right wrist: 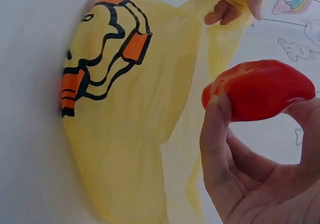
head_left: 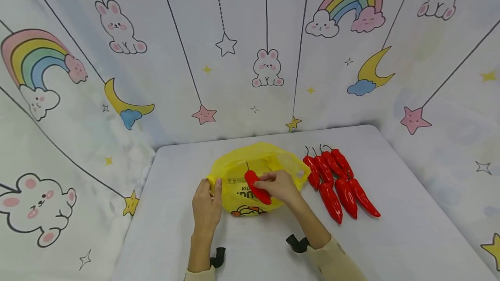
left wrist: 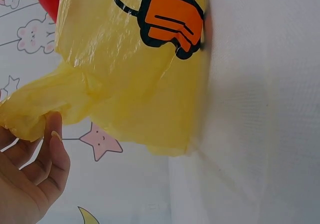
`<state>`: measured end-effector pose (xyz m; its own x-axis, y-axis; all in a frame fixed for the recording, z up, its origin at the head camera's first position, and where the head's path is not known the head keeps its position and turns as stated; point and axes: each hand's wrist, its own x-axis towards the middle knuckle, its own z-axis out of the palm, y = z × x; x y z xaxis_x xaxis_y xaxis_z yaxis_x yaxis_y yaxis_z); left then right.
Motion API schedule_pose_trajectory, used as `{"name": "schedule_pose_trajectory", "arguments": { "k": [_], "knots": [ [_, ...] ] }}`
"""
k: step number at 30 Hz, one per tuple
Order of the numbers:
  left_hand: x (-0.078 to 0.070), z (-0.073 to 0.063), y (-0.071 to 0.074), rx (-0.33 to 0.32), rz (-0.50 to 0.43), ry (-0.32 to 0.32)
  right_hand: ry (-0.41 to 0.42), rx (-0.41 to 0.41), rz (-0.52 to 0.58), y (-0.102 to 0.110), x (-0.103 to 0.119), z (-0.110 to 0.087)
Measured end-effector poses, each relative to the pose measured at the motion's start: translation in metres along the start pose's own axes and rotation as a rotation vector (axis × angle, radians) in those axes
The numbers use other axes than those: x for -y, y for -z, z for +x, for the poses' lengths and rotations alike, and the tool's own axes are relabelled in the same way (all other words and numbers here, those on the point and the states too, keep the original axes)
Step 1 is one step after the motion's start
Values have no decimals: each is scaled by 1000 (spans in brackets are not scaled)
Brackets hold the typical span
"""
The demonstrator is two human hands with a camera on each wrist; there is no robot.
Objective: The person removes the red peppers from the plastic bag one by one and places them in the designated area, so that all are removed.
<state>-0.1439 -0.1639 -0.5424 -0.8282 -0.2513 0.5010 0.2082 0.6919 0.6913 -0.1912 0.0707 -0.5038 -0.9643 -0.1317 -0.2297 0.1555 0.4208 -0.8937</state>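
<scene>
A yellow plastic bag (head_left: 234, 168) with a printed cartoon stands on the table, its mouth spread wide. My left hand (head_left: 207, 205) pinches the bag's left edge; in the left wrist view the fingers (left wrist: 56, 156) grip a gathered strip of the yellow film. Between thumb and fingers, my right hand (head_left: 279, 185) holds a red chili pepper (head_left: 258, 187) over the bag's opening, its thin stem pointing up and away. The right wrist view shows that glossy pepper (right wrist: 265, 91) pinched from both sides, beside the bag's rim.
Several red chili peppers (head_left: 330, 200) lie in two rows on the white table (head_left: 390, 250), right of the bag. A cartoon-printed cloth wall (head_left: 175, 77) rises behind the table. Black camera mounts (head_left: 297, 244) sit at both wrists.
</scene>
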Motion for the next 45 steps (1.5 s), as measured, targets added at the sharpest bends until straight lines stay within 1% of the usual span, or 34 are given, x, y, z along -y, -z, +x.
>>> {"name": "schedule_pose_trajectory", "arguments": {
  "k": [7,11,15,22,25,29,33,38,45],
  "knots": [
    [1,-1,0,5,-2,-1,13,-42,-3,9,-12,-20],
    [1,-1,-1,4,5,-8,7,-86,2,14,-19,-30],
    [1,-1,-1,-3,6,-21,19,-127,9,19,-25,-38],
    [0,-1,-1,-5,-4,-27,20,-210,-12,28,-32,-53],
    [0,-1,-1,0,-11,-22,26,-254,-12,34,-35,-60],
    [0,-1,-1,6,-16,-17,30,-294,-17,45,-39,-69],
    [-1,-1,-1,6,-14,-15,23,-341,-42,56,-46,-74],
    [-1,-2,-2,14,-11,-2,2,-401,-63,68,-61,-80],
    [-3,-2,-2,21,-17,0,-42,-439,-118,80,-78,-84]
  ]
}}
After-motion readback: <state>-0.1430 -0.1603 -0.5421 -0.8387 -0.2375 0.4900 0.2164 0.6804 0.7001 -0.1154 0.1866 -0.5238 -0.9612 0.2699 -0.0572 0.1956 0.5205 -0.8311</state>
